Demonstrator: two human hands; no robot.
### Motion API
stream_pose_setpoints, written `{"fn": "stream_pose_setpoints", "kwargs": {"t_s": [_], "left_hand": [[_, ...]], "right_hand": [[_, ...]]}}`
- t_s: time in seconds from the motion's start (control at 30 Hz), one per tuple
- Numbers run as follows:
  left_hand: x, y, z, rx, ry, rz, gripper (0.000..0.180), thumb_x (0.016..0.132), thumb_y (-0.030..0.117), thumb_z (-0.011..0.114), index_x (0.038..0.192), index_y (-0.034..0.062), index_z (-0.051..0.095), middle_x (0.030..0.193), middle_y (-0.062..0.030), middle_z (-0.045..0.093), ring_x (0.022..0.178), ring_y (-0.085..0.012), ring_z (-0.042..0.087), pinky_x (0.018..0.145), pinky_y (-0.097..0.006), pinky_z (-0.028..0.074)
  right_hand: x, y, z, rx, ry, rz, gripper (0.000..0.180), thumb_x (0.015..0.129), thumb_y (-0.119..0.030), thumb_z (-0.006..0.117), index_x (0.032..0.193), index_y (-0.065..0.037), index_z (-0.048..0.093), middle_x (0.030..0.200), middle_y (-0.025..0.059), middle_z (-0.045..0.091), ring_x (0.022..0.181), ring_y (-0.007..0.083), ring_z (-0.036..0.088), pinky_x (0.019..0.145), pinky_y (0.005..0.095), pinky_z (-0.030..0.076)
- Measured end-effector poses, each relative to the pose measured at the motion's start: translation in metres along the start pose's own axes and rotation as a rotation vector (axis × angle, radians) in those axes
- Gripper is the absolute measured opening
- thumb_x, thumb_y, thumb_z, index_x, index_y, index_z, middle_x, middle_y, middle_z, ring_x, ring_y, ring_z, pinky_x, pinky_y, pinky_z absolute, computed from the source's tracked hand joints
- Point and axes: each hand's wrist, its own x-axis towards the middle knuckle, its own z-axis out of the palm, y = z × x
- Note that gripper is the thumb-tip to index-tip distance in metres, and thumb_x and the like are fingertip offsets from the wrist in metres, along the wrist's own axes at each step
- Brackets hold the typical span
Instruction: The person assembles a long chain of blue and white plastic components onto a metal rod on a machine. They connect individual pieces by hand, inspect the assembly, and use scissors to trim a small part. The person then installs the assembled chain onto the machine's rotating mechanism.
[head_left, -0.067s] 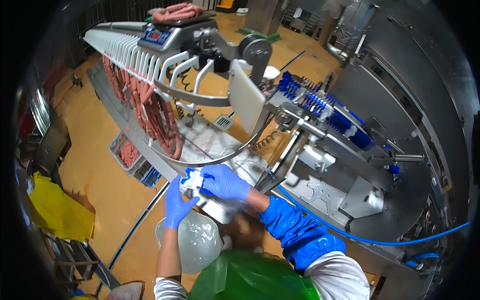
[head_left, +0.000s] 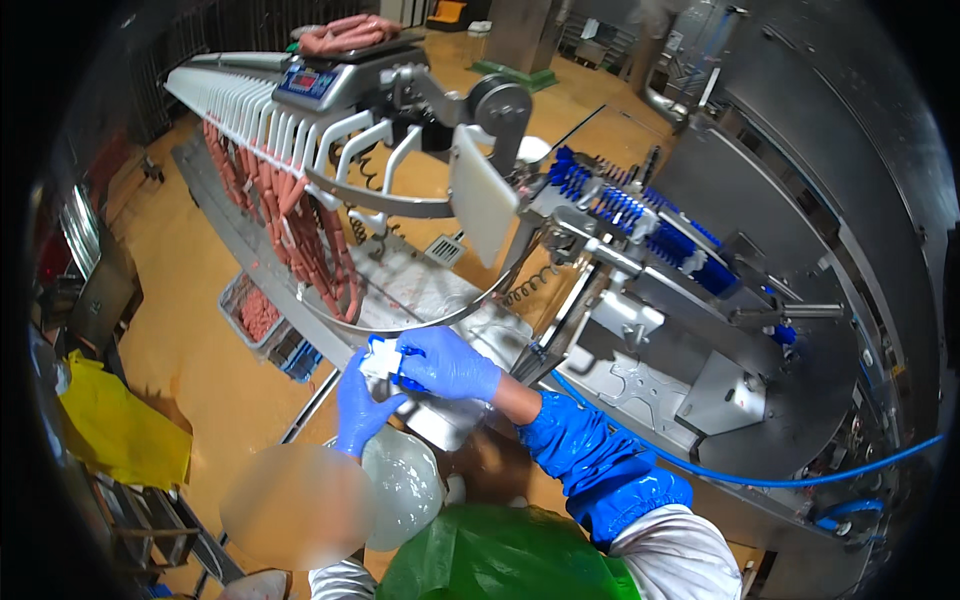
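Both gloved hands meet over a small white piece (head_left: 381, 362) just near of the curved steel rail (head_left: 400, 325) of the sausage machine, at the middle of the scene. The right hand (head_left: 447, 363), in a blue glove with a blue sleeve guard (head_left: 600, 465) behind it, lies over the piece from the right, its fingers (head_left: 415, 345) curled down and closed on it. The left hand (head_left: 358, 400) comes up from below, its fingers (head_left: 352, 370) partly curled and pinching the piece's near left edge. What the white piece is cannot be told; it looks like a small cap or folded casing end.

To do this well, the person should probably hold the piece steady with the right hand and work it with the left fingertips, keeping both clear of the rail and the white hooks (head_left: 340, 150).

Strings of pink sausages (head_left: 310, 235) hang from those hooks to the far left. A crate of meat (head_left: 258, 312) sits on the orange floor (head_left: 190, 330), and a clear bag (head_left: 402, 485) lies just near of the hands.
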Motion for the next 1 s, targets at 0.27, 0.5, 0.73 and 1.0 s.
{"fn": "stream_pose_setpoints", "kwargs": {"t_s": [0.27, 0.5, 0.73, 1.0], "left_hand": [[-0.026, 0.018, 0.076, -0.558, -0.439, -0.039, 0.062, 0.076, 0.008, 0.072, 0.132, 0.0007, 0.048, 0.128, -0.0127, 0.056, 0.117, -0.0224, 0.055, 0.099, -0.036, 0.046], [-0.06, 0.096, 0.097, -1.175, -1.119, -0.277, 0.078, 0.076, 0.026, 0.077, 0.139, -0.0006, 0.039, 0.124, -0.013, 0.059, 0.113, -0.0226, 0.058, 0.098, -0.035, 0.047], [-0.055, 0.119, 0.135, -1.656, -1.161, -0.544, 0.083, 0.074, 0.024, 0.079, 0.139, -0.0019, 0.035, 0.112, -0.0138, 0.06, 0.096, -0.0323, 0.065, 0.091, -0.051, 0.051], [0.077, 0.23, 0.023, -0.781, -0.788, 0.245, 0.088, 0.062, 0.02, 0.082, 0.139, 0.0033, 0.043, 0.135, -0.0106, 0.049, 0.126, -0.0219, 0.048, 0.109, -0.035, 0.035]], "right_hand": [[-0.065, -0.1, -0.068, -0.15, 0.11, -0.296, 0.011, 0.08, -0.01, 0.059, 0.081, -0.001, 0.064, 0.074, 0.013, 0.061, 0.066, 0.0243, 0.061, 0.061, 0.033, 0.05], [-0.155, -0.174, -0.16, 0.762, 0.611, 0.156, 0.028, 0.084, -0.024, 0.057, 0.087, 0.004, 0.06, 0.067, 0.0124, 0.059, 0.048, 0.0206, 0.058, 0.046, 0.0317, 0.052], [-0.246, -0.154, -0.278, 0.85, 0.768, -0.288, 0.024, 0.085, -0.023, 0.05, 0.089, -0.002, 0.06, 0.068, 0.0129, 0.059, 0.054, 0.0246, 0.056, 0.05, 0.0381, 0.051], [-0.336, -0.176, -0.319, 0.813, 0.999, -0.333, 0.034, 0.092, -0.041, 0.057, 0.081, -0.008, 0.06, 0.063, 0.0049, 0.055, 0.047, 0.016, 0.05, 0.048, 0.0287, 0.046]]}}
